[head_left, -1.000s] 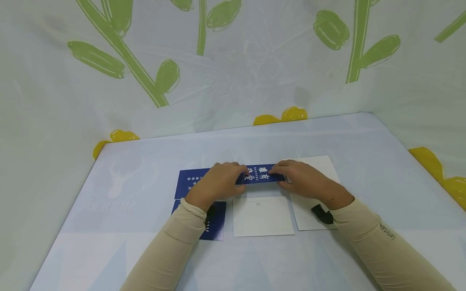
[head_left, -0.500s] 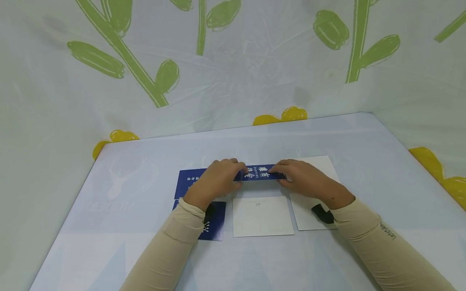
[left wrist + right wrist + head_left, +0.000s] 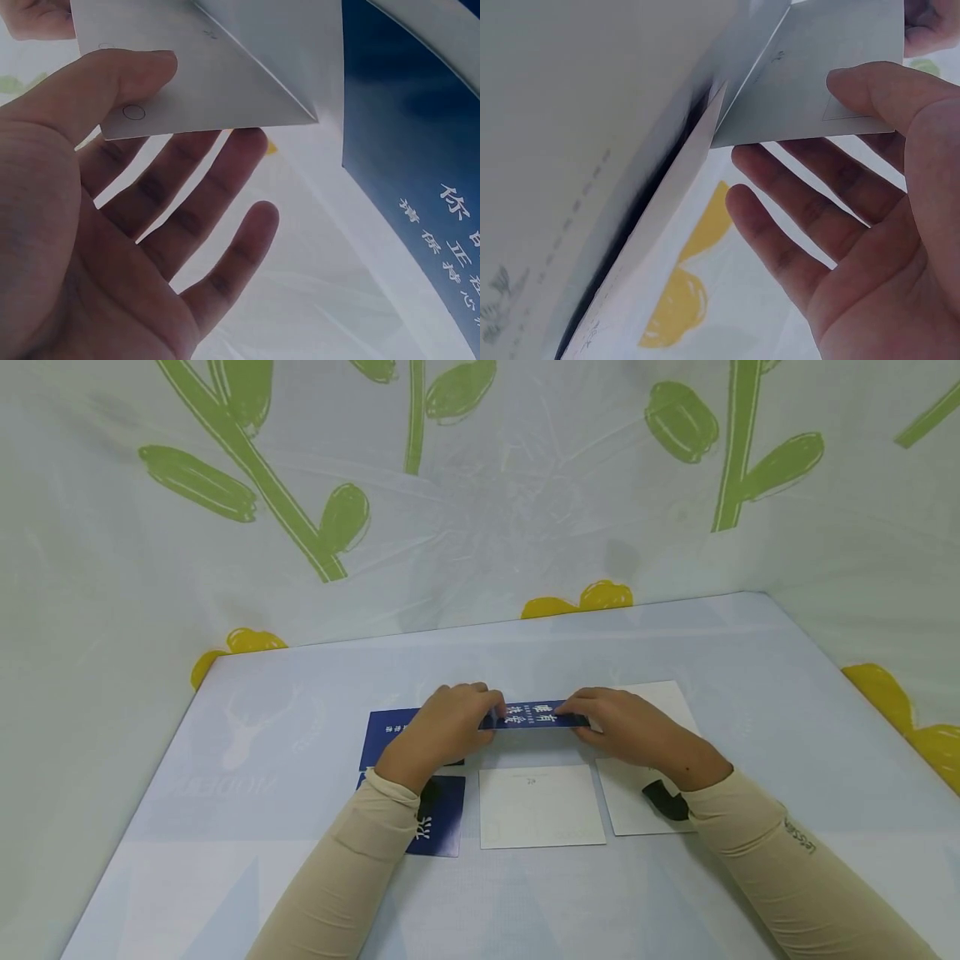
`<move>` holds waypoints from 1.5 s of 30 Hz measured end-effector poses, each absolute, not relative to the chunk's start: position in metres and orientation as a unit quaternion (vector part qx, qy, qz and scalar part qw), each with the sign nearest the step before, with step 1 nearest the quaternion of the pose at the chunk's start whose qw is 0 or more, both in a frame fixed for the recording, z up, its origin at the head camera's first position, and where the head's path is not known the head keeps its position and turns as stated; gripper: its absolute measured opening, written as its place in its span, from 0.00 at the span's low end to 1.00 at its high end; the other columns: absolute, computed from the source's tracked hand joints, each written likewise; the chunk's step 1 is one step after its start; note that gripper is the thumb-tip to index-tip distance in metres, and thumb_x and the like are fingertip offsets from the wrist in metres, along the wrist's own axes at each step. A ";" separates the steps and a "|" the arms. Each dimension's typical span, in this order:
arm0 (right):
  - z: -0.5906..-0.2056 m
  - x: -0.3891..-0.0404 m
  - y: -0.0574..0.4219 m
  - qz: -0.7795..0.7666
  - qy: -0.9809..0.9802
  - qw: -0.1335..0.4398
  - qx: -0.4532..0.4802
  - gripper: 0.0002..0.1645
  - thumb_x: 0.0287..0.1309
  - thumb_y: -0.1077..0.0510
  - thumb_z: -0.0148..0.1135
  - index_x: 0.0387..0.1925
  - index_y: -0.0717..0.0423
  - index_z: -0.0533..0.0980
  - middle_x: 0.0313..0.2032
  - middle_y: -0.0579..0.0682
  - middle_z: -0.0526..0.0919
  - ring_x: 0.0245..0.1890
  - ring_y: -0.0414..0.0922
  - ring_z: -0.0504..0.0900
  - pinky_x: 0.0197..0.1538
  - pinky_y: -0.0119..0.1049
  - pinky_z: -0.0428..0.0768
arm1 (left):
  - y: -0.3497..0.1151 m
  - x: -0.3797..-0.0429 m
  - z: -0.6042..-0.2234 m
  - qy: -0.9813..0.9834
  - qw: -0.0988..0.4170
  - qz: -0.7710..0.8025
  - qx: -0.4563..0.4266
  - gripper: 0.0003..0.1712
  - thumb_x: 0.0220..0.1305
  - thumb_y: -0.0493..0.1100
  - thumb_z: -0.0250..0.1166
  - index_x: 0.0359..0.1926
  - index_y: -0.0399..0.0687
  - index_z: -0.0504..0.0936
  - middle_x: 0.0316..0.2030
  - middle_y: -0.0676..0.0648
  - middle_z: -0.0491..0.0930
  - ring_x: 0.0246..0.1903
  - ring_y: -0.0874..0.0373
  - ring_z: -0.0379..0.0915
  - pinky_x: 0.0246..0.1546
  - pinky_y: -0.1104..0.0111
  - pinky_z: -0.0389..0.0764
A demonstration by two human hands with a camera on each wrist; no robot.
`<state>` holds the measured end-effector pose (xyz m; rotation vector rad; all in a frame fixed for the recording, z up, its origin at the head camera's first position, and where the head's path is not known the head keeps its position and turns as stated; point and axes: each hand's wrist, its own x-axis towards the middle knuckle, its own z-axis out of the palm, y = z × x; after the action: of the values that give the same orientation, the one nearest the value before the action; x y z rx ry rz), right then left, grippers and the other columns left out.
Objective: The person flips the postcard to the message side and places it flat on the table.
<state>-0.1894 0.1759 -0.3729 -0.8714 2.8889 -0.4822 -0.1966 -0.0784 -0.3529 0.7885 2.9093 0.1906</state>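
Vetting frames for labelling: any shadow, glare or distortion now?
Head: soft, even light, slight sheen on the front blue card; left wrist: left hand shaded, blue card at right has bowed edges, perhaps lens distortion; right wrist: right hand shaded, print on the held card faint.

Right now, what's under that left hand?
In the head view, a blue card with white writing lies partly under the left hand. The hand covers its middle, so that part's hidden.
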 end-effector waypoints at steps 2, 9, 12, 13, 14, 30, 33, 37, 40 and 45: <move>-0.373 -0.189 0.176 -0.157 0.945 0.043 -0.285 0.20 0.62 0.61 0.66 0.56 0.54 0.81 0.55 0.53 0.83 0.55 0.51 0.83 0.58 0.49 0.81 | -0.078 -0.196 -0.352 0.962 0.060 0.062 0.260 0.18 0.62 0.46 0.72 0.53 0.58 0.84 0.50 0.51 0.85 0.48 0.57 0.81 0.61 0.54 0.76; -0.373 -0.189 0.176 -0.153 0.945 0.032 -0.287 0.20 0.60 0.62 0.68 0.54 0.54 0.82 0.53 0.53 0.84 0.53 0.50 0.83 0.56 0.48 0.82 | -0.078 -0.197 -0.352 0.962 0.054 0.063 0.261 0.17 0.62 0.46 0.72 0.52 0.57 0.85 0.49 0.51 0.85 0.46 0.57 0.81 0.60 0.55 0.76; -0.372 -0.189 0.176 -0.149 0.948 0.033 -0.279 0.20 0.59 0.63 0.69 0.54 0.54 0.82 0.53 0.53 0.84 0.53 0.50 0.83 0.56 0.48 0.82 | -0.078 -0.197 -0.352 0.961 0.048 0.064 0.265 0.16 0.62 0.45 0.72 0.51 0.56 0.85 0.48 0.51 0.85 0.44 0.58 0.81 0.59 0.55 0.77; -0.372 -0.189 0.176 -0.148 0.949 0.034 -0.276 0.20 0.59 0.63 0.69 0.54 0.54 0.82 0.53 0.54 0.84 0.53 0.51 0.83 0.56 0.48 0.82 | -0.078 -0.197 -0.352 0.961 0.046 0.064 0.265 0.16 0.62 0.45 0.72 0.51 0.56 0.85 0.48 0.51 0.86 0.43 0.58 0.80 0.58 0.55 0.77; -0.372 -0.189 0.175 -0.146 0.951 0.036 -0.271 0.20 0.58 0.63 0.69 0.54 0.54 0.82 0.53 0.54 0.84 0.53 0.51 0.83 0.56 0.48 0.82 | -0.078 -0.197 -0.352 0.961 0.045 0.064 0.266 0.16 0.62 0.45 0.72 0.51 0.56 0.85 0.48 0.51 0.86 0.43 0.58 0.80 0.58 0.55 0.77; -0.370 -0.189 0.175 -0.156 0.950 0.021 -0.268 0.19 0.56 0.66 0.70 0.50 0.57 0.83 0.49 0.54 0.85 0.50 0.51 0.84 0.54 0.48 0.83 | -0.080 -0.196 -0.350 0.957 0.015 0.077 0.279 0.12 0.61 0.44 0.71 0.47 0.55 0.86 0.44 0.51 0.87 0.35 0.59 0.78 0.54 0.56 0.79; -0.372 -0.190 0.175 -0.153 0.951 0.015 -0.269 0.18 0.55 0.66 0.71 0.50 0.57 0.84 0.48 0.53 0.85 0.49 0.51 0.84 0.54 0.47 0.83 | -0.080 -0.196 -0.350 0.956 0.013 0.080 0.281 0.12 0.62 0.44 0.71 0.47 0.54 0.87 0.43 0.51 0.87 0.34 0.60 0.78 0.53 0.56 0.80; -0.373 -0.190 0.176 -0.154 0.950 0.007 -0.271 0.17 0.55 0.66 0.71 0.48 0.57 0.84 0.47 0.53 0.86 0.48 0.50 0.84 0.52 0.47 0.84 | -0.080 -0.196 -0.350 0.956 0.012 0.081 0.281 0.11 0.62 0.43 0.71 0.46 0.54 0.86 0.41 0.52 0.87 0.34 0.60 0.79 0.53 0.56 0.80; -0.373 -0.190 0.177 -0.154 0.950 0.002 -0.272 0.16 0.55 0.65 0.71 0.48 0.57 0.84 0.46 0.52 0.86 0.47 0.50 0.84 0.51 0.46 0.84 | -0.080 -0.196 -0.350 0.956 0.011 0.080 0.281 0.11 0.63 0.43 0.70 0.46 0.54 0.86 0.40 0.52 0.87 0.36 0.60 0.80 0.53 0.56 0.80; -0.373 -0.191 0.176 -0.151 0.950 -0.003 -0.272 0.16 0.55 0.65 0.71 0.47 0.56 0.84 0.46 0.52 0.86 0.46 0.49 0.85 0.49 0.46 0.84 | -0.080 -0.196 -0.349 0.956 0.009 0.079 0.283 0.10 0.63 0.44 0.70 0.47 0.54 0.86 0.40 0.52 0.87 0.36 0.59 0.80 0.52 0.56 0.80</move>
<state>-0.1906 0.1764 -0.3733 -0.8570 2.9919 -0.4760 -0.1962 -0.0802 -0.3493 0.8841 2.9864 0.2475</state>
